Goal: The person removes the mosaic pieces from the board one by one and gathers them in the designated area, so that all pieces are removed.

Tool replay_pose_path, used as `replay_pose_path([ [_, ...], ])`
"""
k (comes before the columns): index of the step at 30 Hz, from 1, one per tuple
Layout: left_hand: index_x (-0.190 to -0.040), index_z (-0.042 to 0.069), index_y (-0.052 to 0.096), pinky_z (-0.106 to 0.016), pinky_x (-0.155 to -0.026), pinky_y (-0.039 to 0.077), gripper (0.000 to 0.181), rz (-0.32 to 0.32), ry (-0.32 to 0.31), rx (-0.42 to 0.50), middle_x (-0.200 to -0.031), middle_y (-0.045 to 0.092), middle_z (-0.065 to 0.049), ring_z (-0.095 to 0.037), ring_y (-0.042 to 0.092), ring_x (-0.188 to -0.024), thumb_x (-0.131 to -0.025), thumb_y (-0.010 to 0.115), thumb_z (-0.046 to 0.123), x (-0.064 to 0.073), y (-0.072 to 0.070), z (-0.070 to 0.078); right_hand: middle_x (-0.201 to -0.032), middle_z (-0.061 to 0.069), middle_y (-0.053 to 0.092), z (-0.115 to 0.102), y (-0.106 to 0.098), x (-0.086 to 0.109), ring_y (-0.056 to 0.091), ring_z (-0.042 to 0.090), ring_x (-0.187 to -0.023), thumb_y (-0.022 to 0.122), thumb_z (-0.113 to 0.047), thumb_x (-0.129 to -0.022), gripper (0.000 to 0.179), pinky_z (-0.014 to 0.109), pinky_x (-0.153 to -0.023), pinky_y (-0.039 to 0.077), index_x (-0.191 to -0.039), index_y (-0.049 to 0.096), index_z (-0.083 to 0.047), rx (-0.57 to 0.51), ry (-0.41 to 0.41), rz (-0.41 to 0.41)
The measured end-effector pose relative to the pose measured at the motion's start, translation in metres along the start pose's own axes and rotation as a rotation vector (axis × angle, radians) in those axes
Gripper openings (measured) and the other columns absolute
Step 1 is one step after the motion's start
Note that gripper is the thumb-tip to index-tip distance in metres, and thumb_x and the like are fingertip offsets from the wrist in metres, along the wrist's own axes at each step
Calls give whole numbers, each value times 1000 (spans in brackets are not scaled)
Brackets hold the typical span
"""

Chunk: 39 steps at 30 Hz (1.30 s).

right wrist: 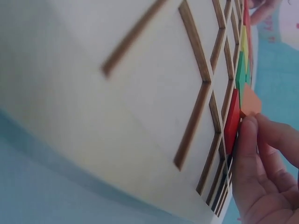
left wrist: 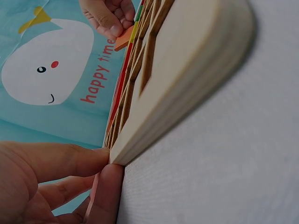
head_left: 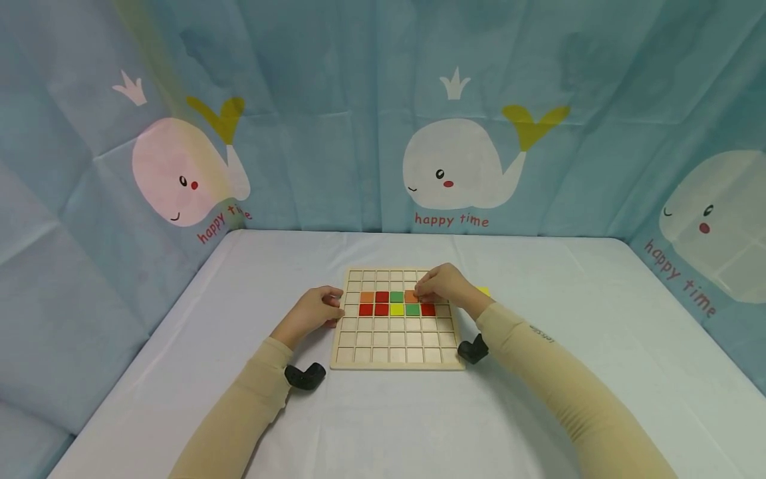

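A square wooden grid board (head_left: pixel 365 339) lies on the white table. Two rows of its cells hold red, orange, green and yellow square tiles. My left hand (head_left: pixel 310 311) grips the board's left edge, with thumb and finger pinching the rim (left wrist: pixel 154 130) in the left wrist view. At the upper row, right of a green tile (head_left: pixel 396 297), my right hand (head_left: pixel 445 285) pinches an orange tile (head_left: pixel 409 297). The right wrist view shows this orange tile (right wrist: pixel 251 100) tilted up between thumb and fingertips, beside a red tile (right wrist: pixel 232 122).
Part of something yellow (head_left: pixel 483 291) shows behind the right wrist on the table. Black wrist-worn devices sit at the left wrist (head_left: pixel 305 376) and right wrist (head_left: pixel 473 349). A blue curtain (head_left: pixel 323 166) with printed whales borders the table's back and sides.
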State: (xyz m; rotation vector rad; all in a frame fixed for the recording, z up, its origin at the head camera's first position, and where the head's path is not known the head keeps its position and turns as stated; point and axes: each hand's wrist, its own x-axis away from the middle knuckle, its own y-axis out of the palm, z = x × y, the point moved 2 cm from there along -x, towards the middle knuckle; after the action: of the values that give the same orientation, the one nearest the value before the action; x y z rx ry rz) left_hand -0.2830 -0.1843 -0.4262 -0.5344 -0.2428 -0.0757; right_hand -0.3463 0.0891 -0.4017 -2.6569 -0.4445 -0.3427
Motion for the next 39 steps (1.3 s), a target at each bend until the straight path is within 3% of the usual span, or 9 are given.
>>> replay_pose_path([
  [14, -137, 1, 53, -23, -66, 56, 49, 4, -17, -6, -101, 54, -10, -16, 57, -80, -91, 67, 5, -2, 2, 1, -93, 14, 75, -8, -2, 3, 68, 9, -64, 70, -5, -90, 18, 26, -70, 61, -101, 73, 8, 52, -10, 16],
  [24, -138, 1, 53, -23, -67, 55, 49, -2, -8, -2, -102, 54, -10, -17, 57, -79, -91, 67, 5, -1, 2, 0, -95, 8, 76, -6, -32, 12, 70, 11, -72, 71, -13, -91, 22, 28, -80, 60, -107, 74, 3, 91, 51, 28],
  [39, -137, -1, 53, -25, -67, 56, 48, -4, 10, 2, -101, 54, -10, -15, 58, -78, -92, 66, 4, 0, -1, 0, -93, 2, 74, 3, -70, 28, 69, 11, -81, 70, -18, -92, 32, 35, -95, 57, -116, 70, 3, 103, 78, -12],
])
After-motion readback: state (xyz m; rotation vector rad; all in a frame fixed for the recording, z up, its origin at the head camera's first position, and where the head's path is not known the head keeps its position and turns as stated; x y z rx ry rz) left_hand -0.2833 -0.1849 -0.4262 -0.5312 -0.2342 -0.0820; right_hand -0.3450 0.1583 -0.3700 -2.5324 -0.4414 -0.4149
